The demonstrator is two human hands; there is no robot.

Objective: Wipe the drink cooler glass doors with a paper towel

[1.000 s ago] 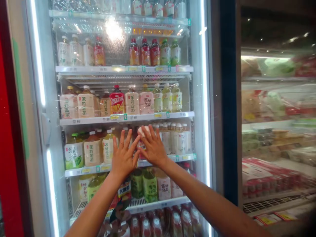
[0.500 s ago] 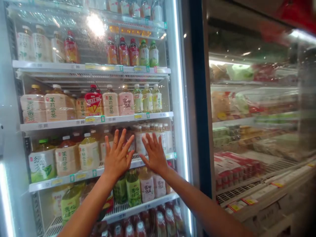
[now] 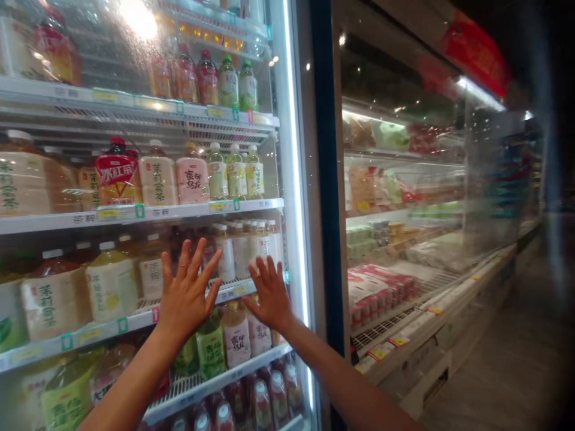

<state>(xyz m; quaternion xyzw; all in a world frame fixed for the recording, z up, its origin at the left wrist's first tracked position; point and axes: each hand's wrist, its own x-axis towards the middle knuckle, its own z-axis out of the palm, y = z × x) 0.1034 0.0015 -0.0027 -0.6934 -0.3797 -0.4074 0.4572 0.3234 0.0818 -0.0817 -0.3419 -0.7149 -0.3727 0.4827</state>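
Observation:
My left hand [image 3: 185, 293] is raised with its fingers spread, palm towards a lit drinks fridge. Beside it on the right, my right hand [image 3: 272, 294] is held up the same way, fingers apart. Both are empty. Whether the palms touch the glass front, I cannot tell. Behind them runs a shelf [image 3: 144, 314] with large tea bottles [image 3: 111, 281] on the left and small white-labelled bottles [image 3: 241, 251] on the right. Below the hands stand a green-labelled bottle [image 3: 211, 347] and a pink-labelled bottle [image 3: 235, 336]. A red-labelled bottle [image 3: 117, 173] stands one shelf higher.
A bright light strip [image 3: 294, 155] and a dark blue post [image 3: 327, 179] edge the fridge on the right. Past them is a second chilled case [image 3: 417, 347] with packaged food, including red-and-white packs [image 3: 381, 290]. Floor [image 3: 489, 371] shows at the far right.
The view has turned to the right, so the fridge shelves sit further left and more of the second case and floor shows. Both hands stay raised with fingers spread.

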